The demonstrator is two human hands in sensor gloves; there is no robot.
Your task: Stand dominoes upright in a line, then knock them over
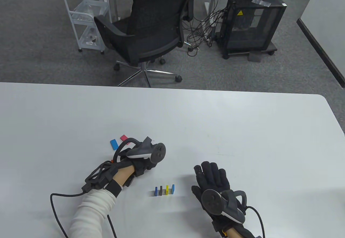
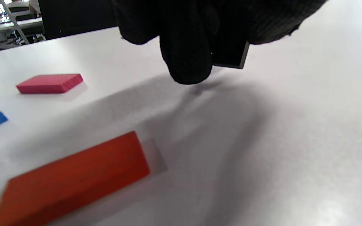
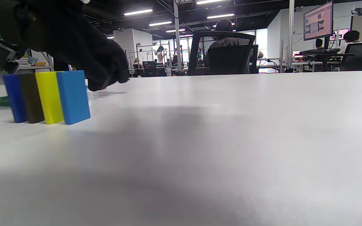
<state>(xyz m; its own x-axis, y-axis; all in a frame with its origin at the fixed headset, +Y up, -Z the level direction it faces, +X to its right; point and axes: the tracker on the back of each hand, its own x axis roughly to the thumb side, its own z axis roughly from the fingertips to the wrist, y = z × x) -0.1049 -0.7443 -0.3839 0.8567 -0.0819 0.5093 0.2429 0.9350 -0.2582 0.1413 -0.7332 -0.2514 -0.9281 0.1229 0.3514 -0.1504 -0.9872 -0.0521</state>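
Dominoes first, but going big to small: your white counter [image 1: 242,130] carries everything, w/ a black office chair [image 1: 151,30] and a black cabinet on wheels [image 1: 250,25] on the carpet beyond its far edge.

Your left hand [image 1: 137,165] sits left of centre, tracker on its back. In the left wrist view its grip is curled down, fingers [image 2: 185,59] pinching a dark grey domino [image 2: 233,53] held just above the counter. Your right hand [image 1: 213,178] lies flat near the bottom right, fingers straight and spread a little, holding nothing, just right of the row.

Four dominoes stand upright in a short row btwn your two hands, close together. From the left: dark blue [image 1: 156,191], dark grey-brown [image 1: 161,190], yellow [image 1: 167,189], light blue [image 1: 172,188]. In the right wrist view they look nearly touching; you can't tell the gaps from there.

Loose pcs lie flat near your left hand: an orange-red domino [image 2: 74,179] closest to the wrist cam, a pink one [image 1: 123,137] and a blue one [image 1: 114,144] side by side just beyond the hand. A green bit [image 3: 3,101] shows behind the row in the right wrist view; can't tell what it is.
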